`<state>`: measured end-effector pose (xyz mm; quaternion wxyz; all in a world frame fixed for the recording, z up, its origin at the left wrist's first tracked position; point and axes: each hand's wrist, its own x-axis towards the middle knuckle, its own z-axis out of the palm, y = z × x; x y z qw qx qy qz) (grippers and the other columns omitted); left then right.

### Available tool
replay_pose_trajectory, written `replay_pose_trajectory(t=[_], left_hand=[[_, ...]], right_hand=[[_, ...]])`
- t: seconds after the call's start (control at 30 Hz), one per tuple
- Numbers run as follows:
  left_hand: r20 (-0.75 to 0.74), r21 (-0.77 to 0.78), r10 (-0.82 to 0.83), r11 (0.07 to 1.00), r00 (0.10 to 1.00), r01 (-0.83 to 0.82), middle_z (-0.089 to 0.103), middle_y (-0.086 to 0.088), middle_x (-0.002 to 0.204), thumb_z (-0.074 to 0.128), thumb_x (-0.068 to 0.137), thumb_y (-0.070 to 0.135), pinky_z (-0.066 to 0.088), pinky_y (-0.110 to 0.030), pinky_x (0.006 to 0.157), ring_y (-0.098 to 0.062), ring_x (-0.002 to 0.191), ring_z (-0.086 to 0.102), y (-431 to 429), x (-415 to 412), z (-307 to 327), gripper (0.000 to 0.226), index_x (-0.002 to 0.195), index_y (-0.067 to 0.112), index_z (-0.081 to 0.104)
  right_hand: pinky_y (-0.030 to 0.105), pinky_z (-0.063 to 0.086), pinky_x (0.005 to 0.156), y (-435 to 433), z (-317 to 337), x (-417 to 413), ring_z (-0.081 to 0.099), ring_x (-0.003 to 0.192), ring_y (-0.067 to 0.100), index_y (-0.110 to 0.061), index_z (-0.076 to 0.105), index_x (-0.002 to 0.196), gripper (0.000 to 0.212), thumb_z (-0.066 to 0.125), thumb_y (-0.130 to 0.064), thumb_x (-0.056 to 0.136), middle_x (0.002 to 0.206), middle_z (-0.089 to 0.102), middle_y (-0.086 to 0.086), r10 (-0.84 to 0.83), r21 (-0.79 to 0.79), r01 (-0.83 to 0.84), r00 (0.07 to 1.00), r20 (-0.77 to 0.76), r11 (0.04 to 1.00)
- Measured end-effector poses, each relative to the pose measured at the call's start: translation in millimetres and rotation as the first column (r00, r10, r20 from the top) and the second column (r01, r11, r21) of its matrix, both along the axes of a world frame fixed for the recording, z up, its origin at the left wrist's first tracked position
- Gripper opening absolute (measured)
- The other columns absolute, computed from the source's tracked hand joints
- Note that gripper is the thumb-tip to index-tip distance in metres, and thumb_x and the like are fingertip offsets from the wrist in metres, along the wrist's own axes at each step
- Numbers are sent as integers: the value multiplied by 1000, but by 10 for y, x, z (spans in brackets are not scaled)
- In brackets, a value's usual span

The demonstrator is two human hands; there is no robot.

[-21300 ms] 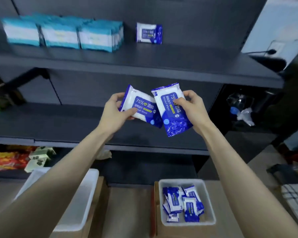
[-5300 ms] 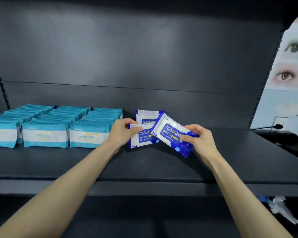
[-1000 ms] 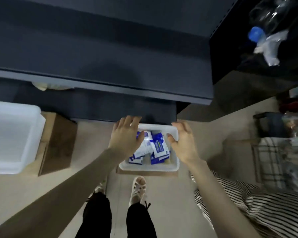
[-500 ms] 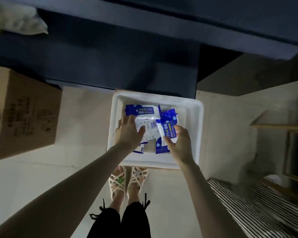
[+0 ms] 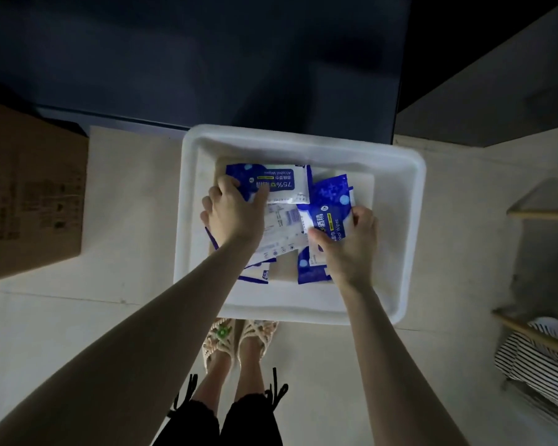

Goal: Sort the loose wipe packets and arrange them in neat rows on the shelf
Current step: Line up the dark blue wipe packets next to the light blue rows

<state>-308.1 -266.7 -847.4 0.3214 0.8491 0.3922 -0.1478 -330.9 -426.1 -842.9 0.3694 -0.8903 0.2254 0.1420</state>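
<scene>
The person is standing over a white tub (image 5: 303, 141) on the pale floor (image 5: 136, 220) and is reaching both bare arms straight down into it; the forearms are running in from the lower corners of the view and closing toward each other at the wrists. The left hand (image 5: 236, 215) is lying palm down on the far left side of the tub, knuckles up; its fingers are curling over the blue end of the upper packet (image 5: 274, 185) while the thumb is pressing on that packet's printed face, so it is gripping this packet. The right hand (image 5: 348, 244) is bending at the wrist toward the middle; its thumb and curled fingers are pinching the tilted packet (image 5: 331, 209) from both sides, gripping it at its near end. Between the two hands a pale packet (image 5: 284, 231) is lying flat with its plain back showing, touching both gripped ones; a lower packet (image 5: 310, 270) is peeking out beneath the right hand. All these loose wipe packets are sitting in the tub, overlapping in a loose heap. The dark shelf unit (image 5: 207, 59) is rising just behind the tub; a cardboard box (image 5: 29, 194) is sitting to the left; the person's sandals (image 5: 239, 341) are touching the tub's near rim; striped cloth (image 5: 535, 368) is lying at the right edge.
</scene>
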Motion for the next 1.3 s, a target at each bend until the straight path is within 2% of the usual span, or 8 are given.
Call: replay_pose_trajectory(t=[0.13, 0.23, 0.43, 0.63, 0.77, 0.97, 1.2, 1.3], left_hand=[[126, -62, 95, 994, 988, -88, 53, -12, 125, 73, 78, 28, 40, -44, 99, -29, 115, 45, -12, -16, 110, 60, 125, 7, 42], [191, -110, 129, 988, 973, -109, 53, -11, 127, 74, 79, 17, 43, -29, 88, -26, 116, 46, -22, -77, 225, 65, 132, 8, 39], [283, -83, 153, 987, 947, -135, 62, -8, 119, 74, 79, 9, 42, -12, 75, -20, 105, 59, 36, -264, 405, 53, 126, 7, 49], [167, -43, 185, 983, 968, -180, 60, -13, 110, 71, 82, 11, 40, -25, 71, -16, 85, 48, 120, -449, 711, 29, 106, 0, 58], [149, -138, 229, 968, 962, -210, 63, -7, 91, 68, 86, 14, 47, -33, 71, -22, 80, 54, 166, -540, 1025, 16, 91, 4, 56], [64, -592, 468, 728, 881, -344, 59, 0, 96, 72, 74, -7, 57, -23, 57, -16, 80, 63, 259, -664, 1898, 48, 108, 12, 45], [-29, -910, 583, 322, 812, -263, 70, -15, 101, 61, 80, -10, 57, -44, 81, -32, 91, 69, 544, -604, 3334, 29, 106, 2, 61], [58, -950, 596, 279, 801, -139, 71, -16, 102, 61, 87, 3, 58, -39, 76, -28, 90, 70, 698, -524, 4001, 20, 107, 0, 64]], right_hand=[[43, 54, 81, -42, 79, -43, 60, 93, 21, -19, 44, 99, 56, 86, -24, 62, 103, 59, 0, -95, 56, 98, 994, -57, 994], [34, 51, 77, -78, 201, -104, 58, 80, 15, -16, 47, 95, 46, 83, -17, 68, 94, 61, 0, -156, 85, 159, 987, -36, 984], [34, 51, 83, -106, 428, -218, 62, 94, 19, -13, 58, 110, 43, 79, -21, 74, 104, 66, 3, -223, 192, 225, 974, -32, 955], [44, 56, 83, -34, 785, -310, 68, 91, 23, -20, 57, 101, 24, 72, -14, 83, 105, 68, 6, -278, 394, 332, 942, -190, 857], [17, 54, 58, 61, 1117, -351, 66, 75, 12, -23, 54, 87, 21, 68, -7, 86, 89, 66, 0, -247, 460, 320, 945, -214, 828], [18, 52, 52, 201, 1904, -296, 66, 71, 9, -12, 52, 98, 29, 74, -4, 80, 88, 67, -1, -245, 551, 335, 941, -233, 765], [27, 57, 63, 288, 3477, -99, 70, 77, 14, -18, 59, 100, 36, 71, 7, 76, 91, 72, 0, -140, 712, 120, 990, -31, 692], [27, 55, 59, 299, 4201, 7, 70, 71, 13, -15, 61, 102, 27, 66, 3, 83, 89, 72, 0, -103, 732, 33, 993, 52, 681]])
